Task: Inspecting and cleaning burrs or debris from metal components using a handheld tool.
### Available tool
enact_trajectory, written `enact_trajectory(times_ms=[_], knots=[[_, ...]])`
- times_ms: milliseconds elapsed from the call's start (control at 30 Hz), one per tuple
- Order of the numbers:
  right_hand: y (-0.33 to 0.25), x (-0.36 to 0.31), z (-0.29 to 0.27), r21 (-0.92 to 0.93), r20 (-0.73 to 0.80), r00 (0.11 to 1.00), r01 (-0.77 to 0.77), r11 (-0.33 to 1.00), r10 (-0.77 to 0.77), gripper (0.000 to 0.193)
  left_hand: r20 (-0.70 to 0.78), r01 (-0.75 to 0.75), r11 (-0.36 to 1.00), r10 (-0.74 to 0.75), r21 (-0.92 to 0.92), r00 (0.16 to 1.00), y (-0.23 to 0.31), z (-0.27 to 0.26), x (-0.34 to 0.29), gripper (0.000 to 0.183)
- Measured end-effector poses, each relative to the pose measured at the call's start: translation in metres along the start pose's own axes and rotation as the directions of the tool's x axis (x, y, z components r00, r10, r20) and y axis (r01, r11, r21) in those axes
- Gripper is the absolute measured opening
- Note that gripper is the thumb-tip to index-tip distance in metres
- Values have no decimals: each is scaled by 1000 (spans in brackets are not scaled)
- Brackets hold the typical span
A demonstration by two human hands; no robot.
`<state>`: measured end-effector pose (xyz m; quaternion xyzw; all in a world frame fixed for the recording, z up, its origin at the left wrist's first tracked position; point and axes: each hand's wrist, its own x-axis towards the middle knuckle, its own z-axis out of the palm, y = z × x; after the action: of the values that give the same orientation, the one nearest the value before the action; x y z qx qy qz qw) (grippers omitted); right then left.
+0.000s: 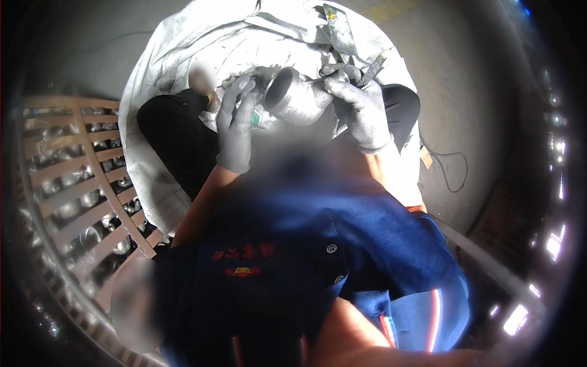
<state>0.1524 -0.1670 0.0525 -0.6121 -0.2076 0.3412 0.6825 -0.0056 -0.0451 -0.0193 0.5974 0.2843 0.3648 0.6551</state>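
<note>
- Pinches the right end of a silver-grey, curved metal pipe elbow (302, 105) with the fingers of the right grey-gloved hand (362, 105).
- Holds the left grey-gloved hand (234, 127) raised just beside the elbow's open, left-facing mouth, fingers slightly apart, apparently gripping nothing; cannot tell about contact with the rim.
- Has the elbow between both hands, over a crumpled white sheet (150, 177).
- Cannot tell whether also gripping the dark, narrow bar (372, 70) by the right hand.
- Looks like a handling or checking step; probably calls for steadying the rim with the left fingers.
</note>
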Motion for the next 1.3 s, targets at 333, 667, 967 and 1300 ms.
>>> enact_trajectory(times_ms=[333, 667, 967, 1300], knots=[[36, 17, -19, 507, 106, 932, -351, 787, 347, 26, 264, 559, 682, -496, -471, 827, -12, -5, 1, 29], [67, 28, -34, 520, 165, 934, -355, 777, 317, 31, 63, 428, 844, -432, -325, 900, 5, 0, -1, 24], [50, 15, -17, 454, 91, 941, -330, 828, 325, 30, 94, 459, 846, -451, -273, 888, 22, 9, 1, 51], [74, 21, -11, 443, 75, 924, -368, 817, 375, 21, -50, 231, 944, -249, -235, 967, -3, 2, 14, 45]])
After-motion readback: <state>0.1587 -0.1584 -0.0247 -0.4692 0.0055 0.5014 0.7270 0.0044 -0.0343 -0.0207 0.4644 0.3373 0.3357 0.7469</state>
